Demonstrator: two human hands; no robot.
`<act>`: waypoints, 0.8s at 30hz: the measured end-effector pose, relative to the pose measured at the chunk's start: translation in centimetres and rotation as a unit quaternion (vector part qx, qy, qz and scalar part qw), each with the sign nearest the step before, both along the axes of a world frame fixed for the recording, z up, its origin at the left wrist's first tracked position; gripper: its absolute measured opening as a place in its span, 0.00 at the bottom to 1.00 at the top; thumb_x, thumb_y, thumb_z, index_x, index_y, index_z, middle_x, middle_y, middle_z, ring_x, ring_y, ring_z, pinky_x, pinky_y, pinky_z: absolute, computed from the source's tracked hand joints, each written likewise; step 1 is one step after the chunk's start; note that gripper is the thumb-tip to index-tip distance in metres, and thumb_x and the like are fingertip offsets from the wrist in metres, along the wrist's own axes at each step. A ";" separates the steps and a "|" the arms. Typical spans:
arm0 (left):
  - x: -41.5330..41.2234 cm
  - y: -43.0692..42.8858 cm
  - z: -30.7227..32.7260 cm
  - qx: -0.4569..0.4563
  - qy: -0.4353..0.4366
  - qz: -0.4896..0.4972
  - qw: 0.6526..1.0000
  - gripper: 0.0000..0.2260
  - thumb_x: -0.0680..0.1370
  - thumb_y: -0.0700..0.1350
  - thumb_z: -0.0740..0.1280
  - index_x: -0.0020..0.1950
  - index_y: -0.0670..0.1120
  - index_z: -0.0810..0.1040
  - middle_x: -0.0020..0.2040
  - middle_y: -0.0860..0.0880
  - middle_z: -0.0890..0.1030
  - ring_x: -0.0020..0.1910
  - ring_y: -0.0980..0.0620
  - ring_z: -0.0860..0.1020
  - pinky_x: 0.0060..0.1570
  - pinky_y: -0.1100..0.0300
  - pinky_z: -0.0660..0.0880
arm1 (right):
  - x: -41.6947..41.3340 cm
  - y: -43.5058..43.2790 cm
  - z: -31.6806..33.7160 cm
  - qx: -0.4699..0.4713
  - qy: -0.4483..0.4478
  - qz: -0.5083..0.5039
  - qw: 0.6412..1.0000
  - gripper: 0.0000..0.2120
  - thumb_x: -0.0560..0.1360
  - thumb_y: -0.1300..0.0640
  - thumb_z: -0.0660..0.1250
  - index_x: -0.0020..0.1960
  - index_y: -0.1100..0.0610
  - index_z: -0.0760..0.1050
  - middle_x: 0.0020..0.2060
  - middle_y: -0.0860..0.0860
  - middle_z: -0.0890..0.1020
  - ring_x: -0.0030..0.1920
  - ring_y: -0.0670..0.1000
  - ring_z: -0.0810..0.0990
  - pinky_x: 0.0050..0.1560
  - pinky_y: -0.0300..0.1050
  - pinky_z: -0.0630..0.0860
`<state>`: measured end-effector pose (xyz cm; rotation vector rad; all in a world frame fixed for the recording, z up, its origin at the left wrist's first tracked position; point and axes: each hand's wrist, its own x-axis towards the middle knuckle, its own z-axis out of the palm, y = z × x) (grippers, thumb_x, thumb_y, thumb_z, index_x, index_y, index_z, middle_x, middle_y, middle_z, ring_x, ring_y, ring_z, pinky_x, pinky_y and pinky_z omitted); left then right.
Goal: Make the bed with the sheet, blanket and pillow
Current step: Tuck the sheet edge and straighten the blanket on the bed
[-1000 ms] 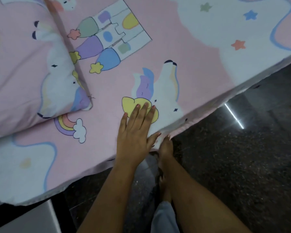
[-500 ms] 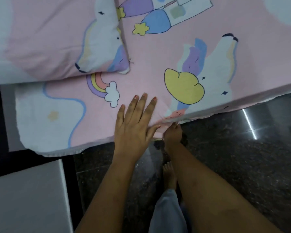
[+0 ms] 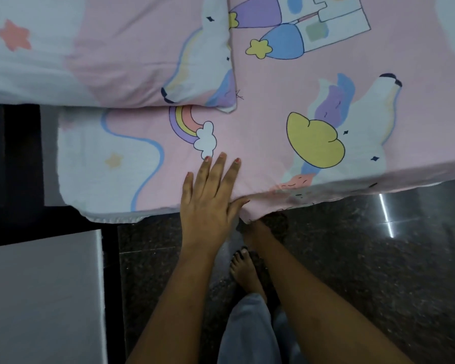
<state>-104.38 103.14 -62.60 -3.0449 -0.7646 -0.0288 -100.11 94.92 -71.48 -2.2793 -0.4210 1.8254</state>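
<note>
I see the left hand [image 3: 210, 203] flat, fingers straight, on the sheet [image 3: 260, 137] below the pillow [image 3: 116, 61]. The right hand [image 3: 254, 228] reaches under its edge; grip I cannot tell.

This is a bedroom in a home. A pink bed sheet [image 3: 260, 143] shows unicorns, rainbows and a castle. A pillow [image 3: 116, 56] in the same print lies on it. The floor [image 3: 378, 271] is dark, shiny stone.
</note>
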 end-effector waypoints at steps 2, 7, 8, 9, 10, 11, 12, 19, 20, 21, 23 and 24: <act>-1.6 1.1 0.4 -0.027 -0.010 0.038 0.999 0.27 0.79 0.64 0.51 0.75 0.54 0.61 0.75 0.49 0.63 0.74 0.46 0.61 0.69 0.43 0.58 | -0.3 0.6 3.1 0.031 0.010 0.090 0.995 0.16 0.80 0.59 0.58 0.66 0.63 0.71 0.63 0.59 0.75 0.62 0.58 0.74 0.60 0.46 0.72; -9.2 5.7 1.5 -0.047 -0.140 0.352 0.924 0.23 0.80 0.53 0.57 0.72 0.45 0.67 0.71 0.38 0.67 0.70 0.37 0.65 0.66 0.45 0.63 | -2.3 4.5 13.5 0.175 -0.036 0.224 0.958 0.13 0.81 0.55 0.57 0.58 0.60 0.75 0.57 0.58 0.78 0.56 0.59 0.77 0.54 0.48 0.73; -10.3 6.5 2.2 -0.061 -0.188 0.425 0.883 0.22 0.80 0.51 0.58 0.71 0.42 0.68 0.69 0.36 0.69 0.67 0.37 0.67 0.66 0.47 0.63 | -1.9 5.0 15.0 0.248 -0.104 0.194 0.943 0.11 0.81 0.54 0.57 0.56 0.58 0.75 0.53 0.57 0.79 0.54 0.59 0.77 0.52 0.49 0.73; -11.1 7.2 2.7 -0.090 -0.216 0.494 0.837 0.21 0.80 0.49 0.59 0.70 0.40 0.68 0.66 0.35 0.71 0.65 0.37 0.69 0.64 0.48 0.65 | -1.2 5.5 16.0 0.321 -0.175 0.157 0.918 0.11 0.80 0.54 0.56 0.54 0.57 0.74 0.50 0.56 0.80 0.51 0.58 0.78 0.50 0.50 0.74; -11.8 7.7 2.7 -0.130 -0.225 0.553 0.792 0.21 0.81 0.51 0.60 0.69 0.40 0.69 0.64 0.36 0.73 0.62 0.38 0.71 0.62 0.50 0.67 | -0.3 6.1 16.5 0.379 -0.249 0.136 0.881 0.10 0.80 0.55 0.56 0.54 0.57 0.74 0.49 0.55 0.80 0.49 0.58 0.78 0.48 0.51 0.74; -12.1 8.0 2.6 -0.188 -0.221 0.602 0.744 0.22 0.80 0.56 0.59 0.66 0.41 0.71 0.61 0.38 0.75 0.59 0.39 0.74 0.60 0.53 0.69 | 0.9 6.7 16.2 0.415 -0.325 0.128 0.840 0.11 0.79 0.55 0.57 0.55 0.57 0.75 0.49 0.55 0.80 0.49 0.58 0.78 0.48 0.52 0.74; -11.8 8.0 2.6 -0.252 -0.225 0.637 0.692 0.28 0.76 0.64 0.58 0.61 0.43 0.74 0.57 0.40 0.78 0.55 0.40 0.76 0.58 0.53 0.71 | 2.1 7.2 15.1 0.424 -0.392 0.115 0.808 0.14 0.79 0.53 0.57 0.58 0.57 0.76 0.52 0.55 0.81 0.51 0.59 0.78 0.50 0.53 0.75; -9.1 8.6 1.9 -0.475 -0.427 0.645 0.421 0.10 0.83 0.55 0.52 0.56 0.53 0.68 0.38 0.50 0.73 0.30 0.55 0.76 0.36 0.60 0.74 | 0.4 11.0 9.1 0.294 -0.497 0.200 0.792 0.31 0.78 0.37 0.48 0.74 0.54 0.63 0.72 0.57 0.67 0.72 0.60 0.65 0.71 0.60 0.56; -9.0 8.7 1.9 -0.473 -0.431 0.642 0.422 0.08 0.83 0.52 0.52 0.52 0.54 0.69 0.36 0.51 0.72 0.29 0.56 0.74 0.34 0.61 0.73 | -0.8 11.9 9.1 0.307 -0.495 0.203 0.787 0.32 0.78 0.37 0.49 0.75 0.55 0.63 0.73 0.56 0.66 0.73 0.60 0.64 0.71 0.61 0.55; -9.1 8.8 1.8 -0.470 -0.432 0.644 0.422 0.08 0.83 0.50 0.53 0.49 0.54 0.69 0.35 0.51 0.71 0.29 0.56 0.73 0.33 0.62 0.72 | -2.0 12.6 9.3 0.320 -0.488 0.208 0.785 0.32 0.78 0.38 0.49 0.75 0.56 0.62 0.73 0.56 0.65 0.73 0.59 0.63 0.71 0.61 0.55; -9.2 9.3 1.9 -0.467 -0.435 0.647 0.417 0.09 0.83 0.45 0.54 0.47 0.52 0.71 0.35 0.50 0.71 0.29 0.55 0.73 0.33 0.62 0.71 | -3.6 13.4 9.5 0.340 -0.472 0.234 0.779 0.31 0.78 0.39 0.50 0.75 0.56 0.62 0.74 0.56 0.65 0.74 0.59 0.61 0.72 0.62 0.54; -9.3 9.6 2.0 -0.462 -0.441 0.649 0.414 0.08 0.83 0.43 0.54 0.49 0.50 0.72 0.36 0.50 0.72 0.30 0.54 0.73 0.32 0.61 0.72 | -4.1 13.7 9.7 0.356 -0.459 0.254 0.773 0.30 0.78 0.40 0.50 0.75 0.55 0.62 0.74 0.55 0.65 0.74 0.59 0.61 0.72 0.61 0.54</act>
